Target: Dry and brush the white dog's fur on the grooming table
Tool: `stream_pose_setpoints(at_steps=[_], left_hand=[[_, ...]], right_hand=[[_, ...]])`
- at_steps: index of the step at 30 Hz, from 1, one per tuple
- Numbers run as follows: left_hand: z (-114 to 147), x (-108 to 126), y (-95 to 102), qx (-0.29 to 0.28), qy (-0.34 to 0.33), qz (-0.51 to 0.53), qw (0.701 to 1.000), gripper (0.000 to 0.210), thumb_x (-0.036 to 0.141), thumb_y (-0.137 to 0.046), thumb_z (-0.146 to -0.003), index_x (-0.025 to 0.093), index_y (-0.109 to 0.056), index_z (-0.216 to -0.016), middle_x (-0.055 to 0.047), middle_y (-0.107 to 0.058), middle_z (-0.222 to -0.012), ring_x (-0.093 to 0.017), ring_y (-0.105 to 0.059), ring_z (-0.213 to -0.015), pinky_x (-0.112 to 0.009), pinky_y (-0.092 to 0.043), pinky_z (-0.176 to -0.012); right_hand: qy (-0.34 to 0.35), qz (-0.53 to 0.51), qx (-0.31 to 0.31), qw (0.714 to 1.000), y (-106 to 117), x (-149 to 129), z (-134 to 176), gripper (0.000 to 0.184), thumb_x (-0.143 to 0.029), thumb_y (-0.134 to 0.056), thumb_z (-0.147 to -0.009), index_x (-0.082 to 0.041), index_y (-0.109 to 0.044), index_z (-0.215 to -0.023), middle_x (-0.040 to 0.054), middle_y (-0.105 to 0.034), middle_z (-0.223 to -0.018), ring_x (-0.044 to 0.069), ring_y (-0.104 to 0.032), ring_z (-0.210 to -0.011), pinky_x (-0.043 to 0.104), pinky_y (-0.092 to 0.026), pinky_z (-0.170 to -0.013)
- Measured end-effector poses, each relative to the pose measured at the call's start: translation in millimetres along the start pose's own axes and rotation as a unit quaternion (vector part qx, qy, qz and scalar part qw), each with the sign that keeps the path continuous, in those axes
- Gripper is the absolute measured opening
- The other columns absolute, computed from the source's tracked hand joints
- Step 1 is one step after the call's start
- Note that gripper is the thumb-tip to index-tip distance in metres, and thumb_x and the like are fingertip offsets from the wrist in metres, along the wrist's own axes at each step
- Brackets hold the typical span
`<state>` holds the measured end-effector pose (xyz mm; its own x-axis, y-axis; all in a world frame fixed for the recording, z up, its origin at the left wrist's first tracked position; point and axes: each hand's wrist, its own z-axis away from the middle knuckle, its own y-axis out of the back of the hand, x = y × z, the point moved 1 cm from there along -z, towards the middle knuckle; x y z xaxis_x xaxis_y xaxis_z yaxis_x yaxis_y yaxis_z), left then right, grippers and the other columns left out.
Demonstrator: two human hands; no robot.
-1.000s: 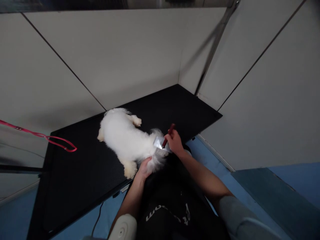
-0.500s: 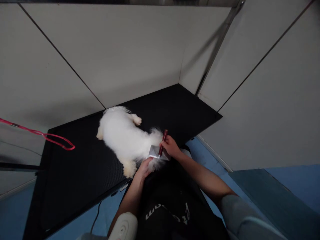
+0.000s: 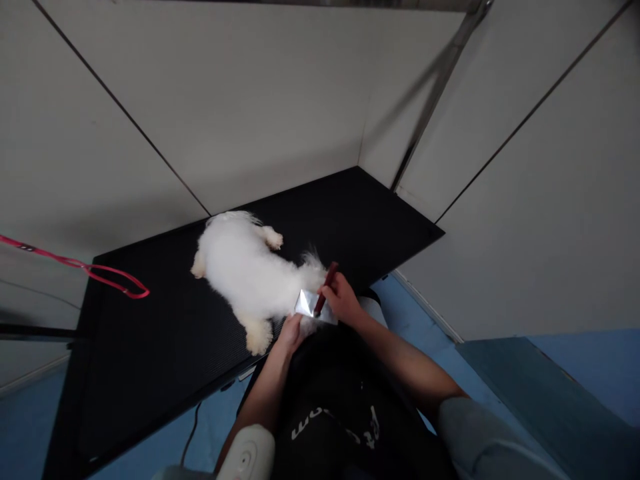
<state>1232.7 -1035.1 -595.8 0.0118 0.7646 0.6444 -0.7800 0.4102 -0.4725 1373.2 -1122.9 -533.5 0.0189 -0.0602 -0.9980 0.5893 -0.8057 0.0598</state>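
Observation:
A fluffy white dog (image 3: 245,267) lies on a black table with its head end against the front of my body. Over the fur at that end is a shiny silver sheet (image 3: 306,302) that looks like foil. My left hand (image 3: 291,333) pinches the sheet's near left edge, its thumb on top and the other fingers mostly hidden. My right hand (image 3: 343,298) grips a slim tool with a dark red handle (image 3: 327,283), held slanted. The tool's lower end touches or hovers just over the foil; its tip is too small to make out.
The black table (image 3: 150,347) stands along a pale panelled wall (image 3: 250,100). A red loop leash (image 3: 115,277) hangs at the left. A dark cable (image 3: 190,433) drops to the blue floor. A metal bar (image 3: 435,100) slants down the wall behind the table.
The foil has tilted and now reflects brighter light, and less fur shows below it. The red-handled tool leans slightly more, and my right hand has shifted a little. The dog has barely moved.

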Motion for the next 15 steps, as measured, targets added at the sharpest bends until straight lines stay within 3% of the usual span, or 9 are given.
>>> stream_pose_setpoints(at_steps=[2, 5, 9, 13, 15], left_hand=[[-4, -3, -0.8, -0.020, -0.011, 0.013, 1.000, 0.022, 0.033, -0.067, -0.082, 0.013, -0.071, -0.091, -0.008, -0.076, -0.086, -0.035, -0.067, -0.110, -0.045, -0.048, -0.098], [-6, -6, -2.4, -0.059, -0.022, 0.053, 0.997, 0.033, 0.037, -0.076, -0.077, 0.011, -0.072, -0.096, -0.013, -0.076, -0.096, -0.033, -0.068, -0.106, -0.042, -0.047, -0.101], [-8, -9, -2.8, -0.030, -0.032, 0.099, 0.994, 0.039, 0.040, -0.078, -0.074, 0.011, -0.069, -0.099, -0.011, -0.075, -0.092, -0.029, -0.069, -0.101, -0.042, -0.047, -0.102], [-9, -11, -3.6, -0.031, -0.036, 0.128, 0.991, 0.041, 0.036, -0.076, -0.077, 0.009, -0.068, -0.106, -0.016, -0.074, -0.105, -0.032, -0.066, -0.112, -0.043, -0.047, -0.104], [-9, -12, -3.4, -0.018, -0.016, 0.133, 0.991, 0.039, 0.036, -0.073, -0.080, 0.007, -0.068, -0.106, -0.018, -0.074, -0.103, -0.034, -0.065, -0.114, -0.042, -0.048, -0.103]], right_hand=[[-0.038, -0.018, 0.020, 0.999, 2, 1, 2, 0.023, -0.032, -0.058, -0.078, -0.022, -0.050, -0.097, 0.0013, -0.065, -0.076, 0.020, -0.064, -0.071, 0.035, -0.053, -0.071], [-0.006, -0.029, 0.123, 0.992, 8, 1, 9, 0.028, -0.034, -0.055, -0.081, -0.021, -0.048, -0.105, 0.0036, -0.066, -0.085, 0.020, -0.065, -0.079, 0.036, -0.053, -0.077], [-0.012, -0.022, 0.067, 0.997, 14, 3, 21, 0.023, -0.034, -0.058, -0.080, -0.024, -0.049, -0.099, 0.0021, -0.067, -0.080, 0.020, -0.065, -0.075, 0.036, -0.053, -0.075], [0.010, -0.028, 0.168, 0.985, 23, 5, 27, 0.030, -0.036, -0.057, -0.081, -0.022, -0.048, -0.105, 0.0021, -0.067, -0.085, 0.020, -0.066, -0.079, 0.037, -0.053, -0.079], [0.023, -0.034, 0.107, 0.993, 25, 6, 26, 0.031, -0.036, -0.058, -0.080, -0.022, -0.049, -0.105, 0.0011, -0.068, -0.085, 0.019, -0.066, -0.079, 0.035, -0.054, -0.078]])
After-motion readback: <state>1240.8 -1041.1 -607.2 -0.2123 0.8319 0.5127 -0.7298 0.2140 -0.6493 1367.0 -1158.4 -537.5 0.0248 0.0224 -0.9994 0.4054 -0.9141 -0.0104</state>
